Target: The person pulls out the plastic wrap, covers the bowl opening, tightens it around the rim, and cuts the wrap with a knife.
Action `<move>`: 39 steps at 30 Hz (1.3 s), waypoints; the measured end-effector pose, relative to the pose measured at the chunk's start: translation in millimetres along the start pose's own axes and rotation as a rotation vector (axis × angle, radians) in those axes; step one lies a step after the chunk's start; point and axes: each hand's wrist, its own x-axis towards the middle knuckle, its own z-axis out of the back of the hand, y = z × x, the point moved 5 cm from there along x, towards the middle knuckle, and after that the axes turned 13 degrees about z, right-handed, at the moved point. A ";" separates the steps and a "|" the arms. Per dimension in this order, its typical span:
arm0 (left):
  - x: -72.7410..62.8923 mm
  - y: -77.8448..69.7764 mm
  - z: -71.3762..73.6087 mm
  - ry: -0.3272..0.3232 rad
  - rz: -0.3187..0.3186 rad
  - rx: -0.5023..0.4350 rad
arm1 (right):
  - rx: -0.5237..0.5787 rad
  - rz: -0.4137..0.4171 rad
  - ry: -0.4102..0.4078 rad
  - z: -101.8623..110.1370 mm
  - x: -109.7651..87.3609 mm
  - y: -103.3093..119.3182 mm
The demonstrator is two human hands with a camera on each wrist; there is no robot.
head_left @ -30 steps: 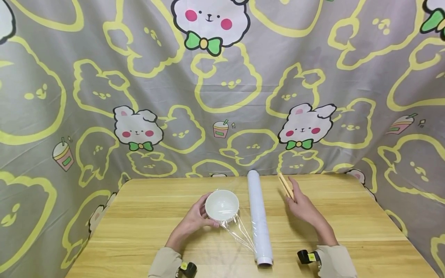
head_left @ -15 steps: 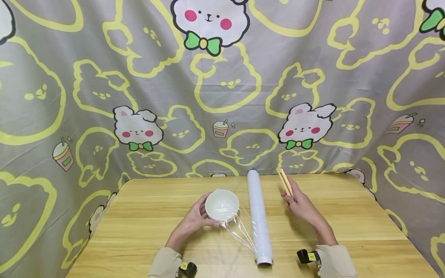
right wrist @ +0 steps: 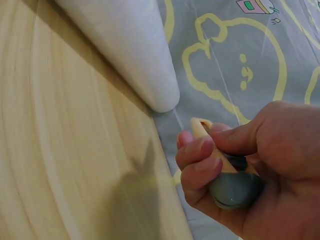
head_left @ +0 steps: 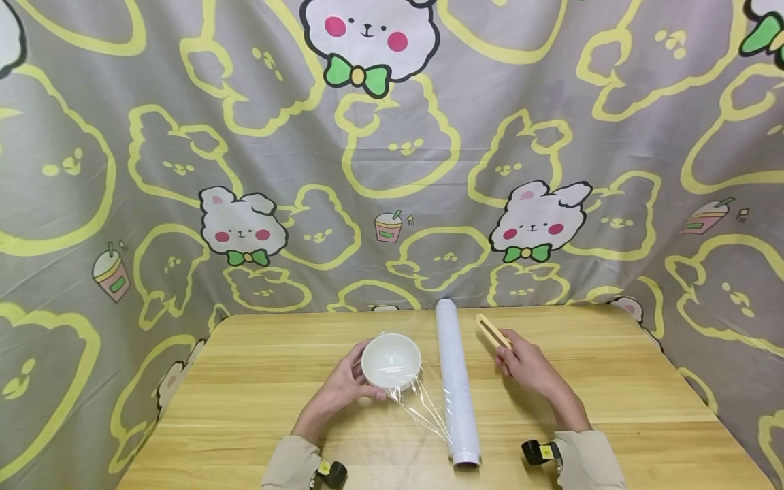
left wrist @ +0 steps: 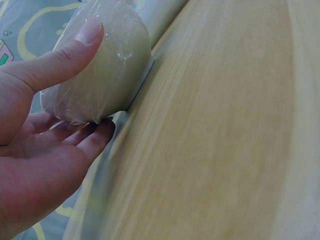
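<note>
From far off, I see closest to me two sleeves [head_left: 288, 464], each with a little black camera [head_left: 539, 452]. Past them is the near end of the roll [head_left: 456, 388]. Clear wrap [head_left: 422, 408] goes from the roll over to the bowl [head_left: 392, 350], all pulled into shiny lines. The bowl sits on the table [head_left: 233, 395], to the left of the roll, with its mouth up and wrap over it. The left hand [head_left: 343, 382] holds the bowl: the thumb lies on the wrap on its side, and the other fingers curl round low down. I think a firm, soft grip is best here, so the bowl can't slide and the wrap doesn't rip. On the other side of the roll, the right hand [head_left: 528, 364] has its fingers curled round a yellow tool [head_left: 492, 331], with the thumb on it too. The tool looks lifted up, apart from the roll. I can't tell if a blade is out, so I'd keep its tip away from the left fingers and go slowly. Behind it all hangs a gray curtain [head_left: 367, 224] with yellow shapes.
</note>
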 end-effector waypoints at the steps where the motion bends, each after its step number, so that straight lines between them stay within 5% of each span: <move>1: 0.1 0.3 -0.1 0.001 0.001 -0.004 | -0.008 0.001 -0.001 0.3 -0.1 0.1; 26: 0.7 1.3 0.5 -0.007 -0.005 0.014 | -0.193 -0.088 -0.028 0.7 -3.0 -16.5; 35: 0.1 -0.9 -0.8 -0.004 -0.008 0.020 | -0.143 -0.103 -0.053 2.8 -5.3 -13.3; 39: -1.1 -1.9 -1.1 0.009 -0.017 0.039 | 0.036 -0.110 -0.071 0.5 -4.8 -0.1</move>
